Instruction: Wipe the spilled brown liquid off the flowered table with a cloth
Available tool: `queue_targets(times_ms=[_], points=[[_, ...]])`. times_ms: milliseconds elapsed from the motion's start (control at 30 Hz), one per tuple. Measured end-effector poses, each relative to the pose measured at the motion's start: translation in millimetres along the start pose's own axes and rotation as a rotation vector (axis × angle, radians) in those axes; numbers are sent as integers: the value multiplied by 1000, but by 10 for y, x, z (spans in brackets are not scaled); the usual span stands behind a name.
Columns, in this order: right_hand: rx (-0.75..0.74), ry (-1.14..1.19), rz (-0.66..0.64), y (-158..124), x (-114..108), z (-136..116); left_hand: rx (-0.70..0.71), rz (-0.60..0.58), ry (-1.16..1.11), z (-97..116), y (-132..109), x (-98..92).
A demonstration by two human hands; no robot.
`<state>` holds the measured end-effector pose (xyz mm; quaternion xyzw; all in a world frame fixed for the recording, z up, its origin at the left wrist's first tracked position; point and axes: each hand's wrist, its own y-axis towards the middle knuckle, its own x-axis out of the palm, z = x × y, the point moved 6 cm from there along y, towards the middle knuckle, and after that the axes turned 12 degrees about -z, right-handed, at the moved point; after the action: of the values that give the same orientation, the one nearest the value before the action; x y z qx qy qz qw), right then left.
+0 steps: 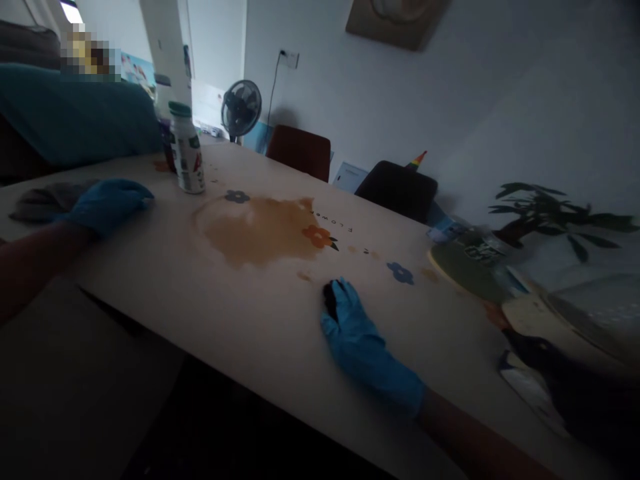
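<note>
My left hand [113, 205], in a blue glove, rests palm down near the table's left end, its fingers low over the surface. Beside and partly behind it lies a crumpled grey cloth [50, 200]. My right hand [350, 327], also gloved in blue, is closed around a small black object [330, 300] pressed on the tabletop; most of that object is hidden by the fingers. A brown liquid spill [260, 230] spreads across the white table [240, 303] between my hands, reaching the printed orange flower [319, 236].
Two bottles stand at the back left, the nearer one a white bottle [188, 150] with a green cap. On the right are a green round mat [465, 267], a pale container [555, 320] and a plant [550, 213]. Chairs [300, 152] and a fan [241, 108] stand beyond the table.
</note>
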<state>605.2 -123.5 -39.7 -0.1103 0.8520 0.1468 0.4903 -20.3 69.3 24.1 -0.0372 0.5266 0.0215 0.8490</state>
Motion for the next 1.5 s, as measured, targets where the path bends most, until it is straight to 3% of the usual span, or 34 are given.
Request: queue_targets(times_ms=[133, 267, 467, 533, 633, 833, 967, 1200, 1367, 1500], points=[[-164, 70, -128, 608, 285, -570, -97, 13, -113, 26, 0, 0], [-205, 294, -110, 835, 152, -870, -111, 34, -179, 90, -13, -17], [62, 497, 44, 841, -654, -433, -122, 40, -226, 137, -43, -12], [108, 486, 66, 856, -801, -286, -129, 44, -226, 137, -52, -9], [134, 381, 4, 896, -718, -160, -129, 51, -232, 142, -83, -9], [-9, -146, -129, 830, -426, -139, -136, 59, -217, 154, -102, -30], [-16, -217, -248, 731, -437, -138, -151, 49, -225, 136, -67, -27], [127, -339, -200, 1005, -454, -244, -132, 58, -204, 156, -76, -21], [274, -236, -107, 1093, -486, -175, -133, 58, -201, 165, -72, -21], [363, 259, 17, 1074, -564, -96, -119, 54, -207, 156, -56, -11]])
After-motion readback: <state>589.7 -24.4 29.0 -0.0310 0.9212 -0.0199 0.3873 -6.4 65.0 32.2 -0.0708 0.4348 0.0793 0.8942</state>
